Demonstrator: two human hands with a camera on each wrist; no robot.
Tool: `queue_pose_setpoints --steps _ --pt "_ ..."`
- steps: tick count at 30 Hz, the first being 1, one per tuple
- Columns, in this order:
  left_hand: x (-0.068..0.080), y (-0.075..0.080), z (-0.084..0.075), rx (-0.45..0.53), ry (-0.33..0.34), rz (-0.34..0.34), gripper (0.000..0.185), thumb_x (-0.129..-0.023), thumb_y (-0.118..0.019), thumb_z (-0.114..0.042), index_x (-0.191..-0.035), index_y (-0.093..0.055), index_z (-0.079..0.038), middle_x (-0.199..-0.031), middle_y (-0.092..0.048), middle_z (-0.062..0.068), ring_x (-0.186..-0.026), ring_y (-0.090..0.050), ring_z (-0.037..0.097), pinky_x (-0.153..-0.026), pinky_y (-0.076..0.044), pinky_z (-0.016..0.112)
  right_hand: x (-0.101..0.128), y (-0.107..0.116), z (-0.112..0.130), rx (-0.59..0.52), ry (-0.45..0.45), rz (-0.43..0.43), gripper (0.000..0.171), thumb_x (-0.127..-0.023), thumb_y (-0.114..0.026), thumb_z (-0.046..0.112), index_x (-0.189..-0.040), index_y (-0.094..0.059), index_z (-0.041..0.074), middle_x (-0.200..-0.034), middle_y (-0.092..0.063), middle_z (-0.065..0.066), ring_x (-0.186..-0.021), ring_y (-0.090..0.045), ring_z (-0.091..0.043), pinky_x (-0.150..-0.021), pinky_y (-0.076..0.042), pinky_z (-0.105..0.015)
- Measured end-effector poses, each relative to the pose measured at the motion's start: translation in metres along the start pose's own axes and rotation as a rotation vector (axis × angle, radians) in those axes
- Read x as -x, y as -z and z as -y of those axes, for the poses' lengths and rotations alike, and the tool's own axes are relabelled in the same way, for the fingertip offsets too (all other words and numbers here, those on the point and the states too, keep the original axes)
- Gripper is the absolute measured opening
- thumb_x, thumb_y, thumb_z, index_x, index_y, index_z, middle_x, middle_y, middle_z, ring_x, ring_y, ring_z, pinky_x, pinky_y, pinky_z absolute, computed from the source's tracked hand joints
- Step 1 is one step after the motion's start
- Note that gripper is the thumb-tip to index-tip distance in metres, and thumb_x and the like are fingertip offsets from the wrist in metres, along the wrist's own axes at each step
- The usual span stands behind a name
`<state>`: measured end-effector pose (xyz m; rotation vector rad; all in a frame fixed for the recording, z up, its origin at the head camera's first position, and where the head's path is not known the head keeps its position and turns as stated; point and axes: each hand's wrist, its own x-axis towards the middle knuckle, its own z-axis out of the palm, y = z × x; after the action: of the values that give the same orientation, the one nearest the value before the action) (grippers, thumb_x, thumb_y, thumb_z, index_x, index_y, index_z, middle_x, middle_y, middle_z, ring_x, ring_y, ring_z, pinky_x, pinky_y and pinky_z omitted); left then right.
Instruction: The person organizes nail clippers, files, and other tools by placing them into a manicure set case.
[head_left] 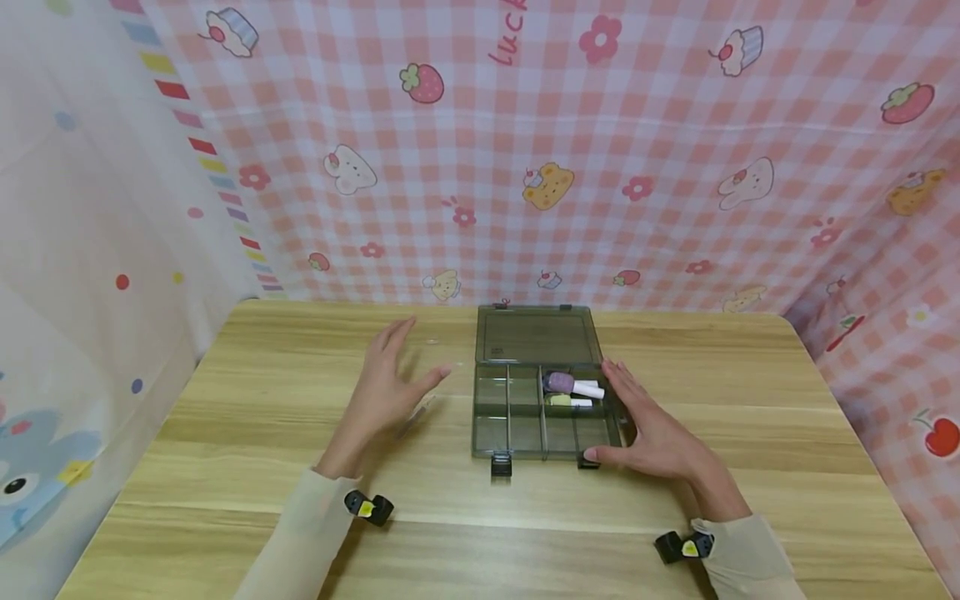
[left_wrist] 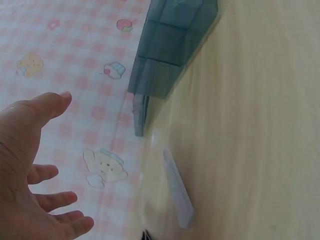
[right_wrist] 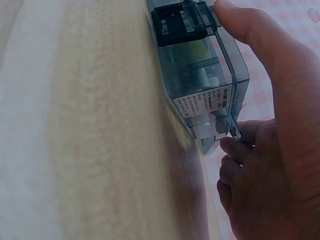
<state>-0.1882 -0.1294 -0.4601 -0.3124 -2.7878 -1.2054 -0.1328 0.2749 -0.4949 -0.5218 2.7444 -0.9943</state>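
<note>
Left hand [head_left: 380, 398]: spread, empty. Right hand [head_left: 658, 435]: gripping right end of open plastic box [head_left: 525, 433], on worktop [head_left: 480, 542]. Box probably light, stiff, slick; best held by side walls.

The storage box [head_left: 491, 432] is showing a see-through smoky grey-green, its lid [head_left: 537, 335] the same tint, while its near latches [head_left: 501, 465] are looking black. Inside, a purple bottle [head_left: 559, 383] is wearing white, and just nearer, a yellow-green bottle [head_left: 558, 401] is sporting a white cap [head_left: 581, 403]. A label [right_wrist: 205, 103] is carrying black print on white. The surface [head_left: 480, 542] is running in pale tan wood grain. The far cloth [head_left: 487, 142] is displaying pink-and-white gingham strewn with reddish strawberries and pink flowers; the left cloth [head_left: 67, 233] is bearing coloured dots on white. The sleeves [head_left: 296, 529] are showing cream, the wrist cameras [head_left: 367, 507] black with yellow patches.
</note>
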Motion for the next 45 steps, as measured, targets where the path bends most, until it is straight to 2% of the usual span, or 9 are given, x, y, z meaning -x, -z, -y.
queue_pose_setpoints --steps 8,14,19,23,26,29,38,45 --pt "0.012 0.006 0.023 0.042 0.021 -0.007 0.086 -0.09 -0.078 -0.043 -0.158 -0.037 -0.011 -0.163 -0.035 0.019 -0.151 -0.029 0.043 -0.118 -0.033 0.066 -0.001 0.0 0.0 -0.001 0.005 0.006 0.13 -0.075 -0.085 0.061 -0.166 -0.002 0.018 -0.174 0.0 -0.01 -0.161 -0.001 -0.035 -0.122 -0.02 -0.068" --pt "0.022 0.012 0.037 0.048 0.066 -0.003 0.081 -0.09 -0.08 -0.035 -0.155 -0.041 -0.005 -0.15 -0.048 0.024 -0.134 -0.048 0.045 -0.107 -0.047 0.062 -0.001 0.0 0.0 0.006 0.006 0.002 0.13 -0.074 -0.085 0.062 -0.166 -0.003 0.019 -0.175 -0.001 -0.009 -0.161 -0.002 -0.035 -0.122 -0.021 -0.068" --pt "0.03 0.014 0.043 0.084 0.139 0.03 0.072 -0.091 -0.079 -0.026 -0.15 -0.047 0.001 -0.138 -0.057 0.026 -0.124 -0.058 0.042 -0.103 -0.052 0.055 0.0 0.0 0.001 -0.001 -0.002 0.005 0.13 -0.075 -0.084 0.063 -0.166 -0.002 0.02 -0.174 0.0 -0.01 -0.161 -0.002 -0.036 -0.121 -0.021 -0.069" --pt "0.031 0.014 0.047 0.088 0.172 0.032 0.06 -0.091 -0.079 -0.016 -0.142 -0.055 0.005 -0.129 -0.063 0.025 -0.111 -0.062 0.035 -0.093 -0.056 0.041 0.001 0.0 0.001 -0.008 -0.008 0.005 0.13 -0.075 -0.084 0.063 -0.166 -0.002 0.021 -0.174 0.0 -0.01 -0.161 -0.003 -0.037 -0.121 -0.022 -0.069" --pt "0.03 0.014 0.049 0.088 0.187 0.026 0.053 -0.089 -0.08 -0.012 -0.135 -0.061 0.005 -0.122 -0.065 0.023 -0.104 -0.063 0.031 -0.084 -0.053 0.026 0.002 0.0 0.001 -0.014 -0.007 0.004 0.13 -0.075 -0.084 0.062 -0.166 -0.002 0.021 -0.174 0.0 -0.01 -0.161 -0.003 -0.037 -0.12 -0.022 -0.07" --pt "0.029 0.014 0.05 0.072 0.195 0.028 0.049 -0.087 -0.08 -0.01 -0.131 -0.064 0.005 -0.118 -0.066 0.021 -0.1 -0.063 0.029 -0.079 -0.051 0.02 0.002 0.0 0.0 -0.017 -0.008 0.004 0.13 -0.075 -0.084 0.062 -0.166 -0.001 0.021 -0.174 0.001 -0.01 -0.16 -0.003 -0.037 -0.12 -0.022 -0.07" --pt "0.024 0.016 0.049 -0.018 0.224 0.027 0.024 -0.088 -0.077 -0.005 -0.11 -0.071 0.005 -0.095 -0.068 0.016 -0.082 -0.062 0.021 -0.067 -0.048 0.021 0.001 0.0 0.0 -0.018 -0.01 0.008 0.13 -0.075 -0.083 0.063 -0.166 -0.001 0.021 -0.174 0.001 -0.011 -0.16 -0.004 -0.038 -0.121 -0.022 -0.069" --pt "0.022 0.016 0.048 -0.048 0.19 0.015 0.012 -0.089 -0.074 -0.003 -0.1 -0.074 0.003 -0.088 -0.068 0.013 -0.076 -0.061 0.019 -0.064 -0.047 0.023 0.0 0.0 0.0 -0.015 -0.006 0.007 0.13 -0.075 -0.084 0.062 -0.166 -0.001 0.02 -0.174 0.001 -0.011 -0.16 -0.004 -0.038 -0.121 -0.022 -0.069"
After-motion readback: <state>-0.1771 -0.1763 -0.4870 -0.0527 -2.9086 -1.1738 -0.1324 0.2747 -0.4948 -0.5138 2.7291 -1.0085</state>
